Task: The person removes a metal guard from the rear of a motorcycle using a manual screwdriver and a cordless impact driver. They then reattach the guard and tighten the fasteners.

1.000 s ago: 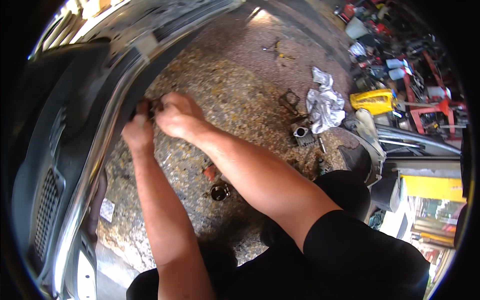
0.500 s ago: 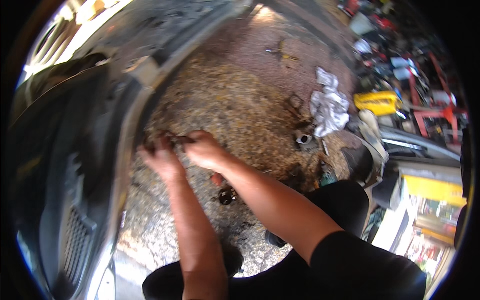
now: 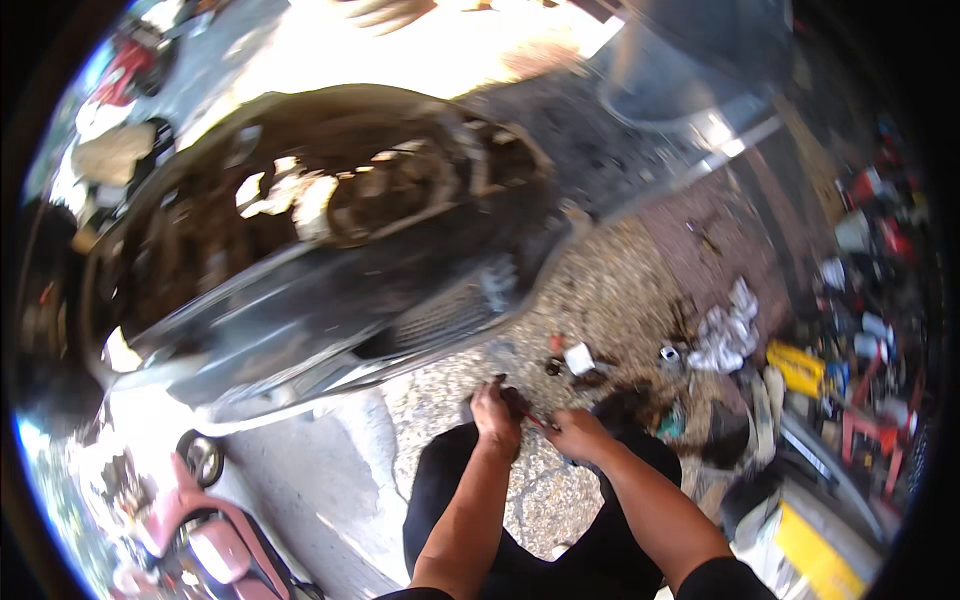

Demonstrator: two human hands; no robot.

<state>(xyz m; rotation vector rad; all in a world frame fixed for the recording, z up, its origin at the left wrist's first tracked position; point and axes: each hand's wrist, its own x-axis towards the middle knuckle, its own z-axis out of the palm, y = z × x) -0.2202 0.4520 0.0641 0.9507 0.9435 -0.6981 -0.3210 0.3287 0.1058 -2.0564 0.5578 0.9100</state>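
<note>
My left hand (image 3: 495,412) is closed around a small dark part (image 3: 515,400), mostly hidden by the fingers; its kind cannot be made out. My right hand (image 3: 580,435) grips a slim red-handled tool (image 3: 537,421), which points left and reaches the dark part. Both hands are close together above my knees, near the pebbled floor (image 3: 600,300). Beyond them lie a white box-like piece (image 3: 579,359) and a small red piece (image 3: 556,342).
A dark vehicle front (image 3: 430,270) with a grille fills the upper left. On the right lie crumpled silvery sheeting (image 3: 725,335), a yellow case (image 3: 795,367) and a red metal frame (image 3: 868,430) amid clutter. A pink scooter (image 3: 215,535) stands at lower left.
My view has swung left, showing more of the vehicle and the scooter. My hands have drawn back from beside the vehicle's edge to above my knees; the red tool now shows between them.
</note>
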